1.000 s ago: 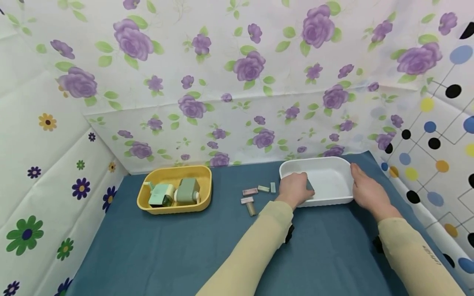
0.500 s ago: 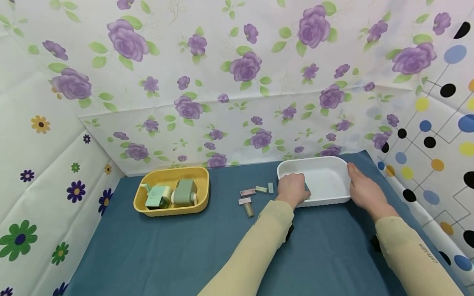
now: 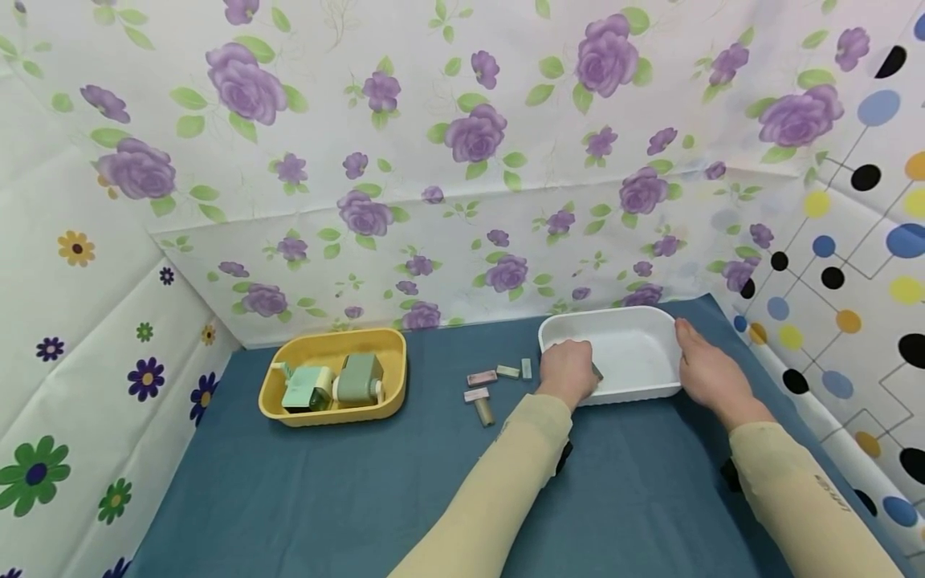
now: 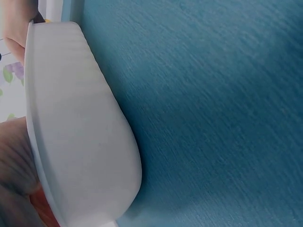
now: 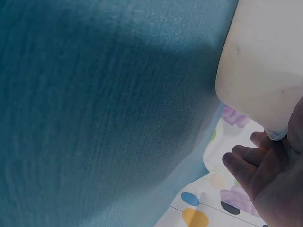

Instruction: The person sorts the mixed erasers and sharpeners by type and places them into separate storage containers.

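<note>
In the head view my left hand (image 3: 567, 371) reaches over the left end of a white tray (image 3: 643, 345). Its curled fingers hold a dark grey-green object (image 3: 596, 372), mostly hidden under the hand, so its kind is unclear. At the tray's right end, my right hand (image 3: 711, 373) rests against the rim. The right wrist view shows the right hand's fingers (image 5: 244, 165) fairly straight beside the tray corner. In the left wrist view, the tray's outer wall (image 4: 85, 127) fills the left half, with part of the left hand (image 4: 16, 161) above the rim.
Several small pastel blocks, one of them pink (image 3: 482, 377), lie left of the white tray. Farther left, a yellow tray (image 3: 393, 393) holds a mint-green box with a handle (image 3: 307, 387) and a grey-green box (image 3: 359, 377). Patterned cloth walls (image 3: 419, 193) surround the blue cloth (image 3: 347, 498).
Less of the grey-green object shows beside my left hand now. Both hands stay at the white tray, and the whole scene shifts slightly left as the head view turns.
</note>
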Action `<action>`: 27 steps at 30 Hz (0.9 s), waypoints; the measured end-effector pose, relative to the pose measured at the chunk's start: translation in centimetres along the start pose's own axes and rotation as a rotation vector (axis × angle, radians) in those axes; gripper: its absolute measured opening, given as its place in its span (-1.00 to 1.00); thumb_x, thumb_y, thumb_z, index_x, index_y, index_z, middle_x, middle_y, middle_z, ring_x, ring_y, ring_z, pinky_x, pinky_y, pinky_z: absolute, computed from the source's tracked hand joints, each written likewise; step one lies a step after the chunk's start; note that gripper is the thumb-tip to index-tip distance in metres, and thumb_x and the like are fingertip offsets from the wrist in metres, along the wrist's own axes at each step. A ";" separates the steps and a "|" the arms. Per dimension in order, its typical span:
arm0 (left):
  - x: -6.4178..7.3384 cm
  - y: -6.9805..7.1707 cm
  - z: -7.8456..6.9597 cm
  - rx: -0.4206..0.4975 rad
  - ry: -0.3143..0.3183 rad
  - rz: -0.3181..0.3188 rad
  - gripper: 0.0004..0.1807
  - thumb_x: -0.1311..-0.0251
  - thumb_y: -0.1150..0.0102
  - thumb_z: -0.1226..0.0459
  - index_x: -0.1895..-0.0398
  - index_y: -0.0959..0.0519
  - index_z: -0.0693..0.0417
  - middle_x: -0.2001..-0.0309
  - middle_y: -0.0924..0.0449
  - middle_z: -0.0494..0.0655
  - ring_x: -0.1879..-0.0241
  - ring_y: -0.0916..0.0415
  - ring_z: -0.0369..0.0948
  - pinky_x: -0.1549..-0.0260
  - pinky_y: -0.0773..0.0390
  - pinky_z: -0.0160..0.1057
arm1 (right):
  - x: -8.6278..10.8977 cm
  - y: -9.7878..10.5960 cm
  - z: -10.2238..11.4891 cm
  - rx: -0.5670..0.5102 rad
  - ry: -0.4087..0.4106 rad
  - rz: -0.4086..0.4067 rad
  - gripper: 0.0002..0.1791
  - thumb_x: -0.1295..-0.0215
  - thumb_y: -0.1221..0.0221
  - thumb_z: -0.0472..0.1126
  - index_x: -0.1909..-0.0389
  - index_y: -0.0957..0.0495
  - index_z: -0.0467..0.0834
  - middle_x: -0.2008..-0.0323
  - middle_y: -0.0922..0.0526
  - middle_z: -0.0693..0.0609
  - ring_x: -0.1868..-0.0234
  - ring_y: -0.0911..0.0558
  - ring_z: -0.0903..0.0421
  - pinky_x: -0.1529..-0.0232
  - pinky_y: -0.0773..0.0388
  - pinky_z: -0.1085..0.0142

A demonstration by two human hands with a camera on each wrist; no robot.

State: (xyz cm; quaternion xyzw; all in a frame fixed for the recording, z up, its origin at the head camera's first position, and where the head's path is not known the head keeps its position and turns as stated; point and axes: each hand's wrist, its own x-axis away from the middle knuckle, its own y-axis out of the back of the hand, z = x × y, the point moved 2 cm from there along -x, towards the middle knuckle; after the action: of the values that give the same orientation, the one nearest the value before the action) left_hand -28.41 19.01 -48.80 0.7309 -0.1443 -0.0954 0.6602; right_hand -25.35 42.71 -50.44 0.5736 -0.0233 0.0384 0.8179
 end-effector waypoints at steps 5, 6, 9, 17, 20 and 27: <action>0.0 0.0 0.0 0.004 -0.022 -0.006 -0.78 -0.28 -0.50 -0.06 0.13 -0.78 -0.26 0.27 -0.77 -0.30 0.28 -0.68 -0.25 0.20 -0.68 -0.24 | 0.1 0.1 0.0 0.006 -0.008 -0.001 -0.34 -0.74 0.43 -0.20 -0.69 0.25 -0.39 -0.67 0.12 -0.42 -0.61 -0.04 -0.48 -0.53 -0.02 -0.39; 0.0 0.0 0.0 0.005 -0.028 -0.011 -0.80 -0.28 -0.50 -0.05 0.13 -0.79 -0.26 0.27 -0.77 -0.31 0.28 -0.68 -0.25 0.21 -0.68 -0.24 | 0.1 0.1 0.0 0.006 -0.009 -0.001 -0.34 -0.74 0.42 -0.20 -0.69 0.25 -0.40 -0.67 0.12 -0.42 -0.61 -0.04 -0.48 -0.53 -0.02 -0.39; 0.0 -0.1 0.1 0.015 -0.030 -0.012 -0.84 -0.29 -0.50 -0.02 0.17 -0.79 -0.27 0.29 -0.76 -0.31 0.31 -0.67 -0.25 0.28 -0.67 -0.24 | 0.1 0.1 0.1 0.003 -0.007 -0.002 -0.34 -0.74 0.41 -0.21 -0.69 0.24 -0.39 -0.67 0.12 -0.42 -0.61 -0.04 -0.48 -0.52 -0.03 -0.40; -0.4 -0.4 0.4 -0.020 -0.014 0.030 -0.85 -0.29 -0.44 0.01 0.34 -0.75 -0.19 0.36 -0.71 -0.25 0.41 -0.61 -0.24 0.41 -0.65 -0.22 | 0.0 -0.3 0.2 0.008 -0.005 -0.007 -0.34 -0.75 0.43 -0.18 -0.70 0.25 -0.38 -0.67 0.11 -0.42 -0.61 -0.04 -0.47 -0.53 -0.03 -0.38; -0.4 -0.5 0.4 -0.025 -0.016 0.049 -0.80 -0.29 -0.45 -0.07 0.27 -0.78 -0.22 0.37 -0.70 -0.26 0.41 -0.61 -0.25 0.40 -0.66 -0.22 | 0.1 -0.2 0.3 -0.001 -0.008 -0.006 -0.34 -0.76 0.43 -0.17 -0.70 0.25 -0.38 -0.67 0.11 -0.41 -0.61 -0.04 -0.47 -0.53 -0.02 -0.39; -0.2 -0.4 0.3 -0.018 -0.016 0.060 -0.63 -0.27 -0.43 -0.27 0.10 -0.81 -0.30 0.48 -0.63 -0.30 0.48 -0.56 -0.29 0.42 -0.65 -0.26 | 0.0 0.0 0.3 0.004 -0.007 -0.002 -0.34 -0.75 0.41 -0.19 -0.69 0.26 -0.39 -0.67 0.13 -0.42 -0.62 -0.03 -0.47 -0.55 0.00 -0.37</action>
State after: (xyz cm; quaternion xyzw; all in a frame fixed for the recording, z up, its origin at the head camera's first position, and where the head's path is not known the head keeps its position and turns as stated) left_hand -28.65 18.79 -49.24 0.7196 -0.1705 -0.0825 0.6681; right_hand -25.34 42.46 -50.36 0.5754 -0.0254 0.0356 0.8167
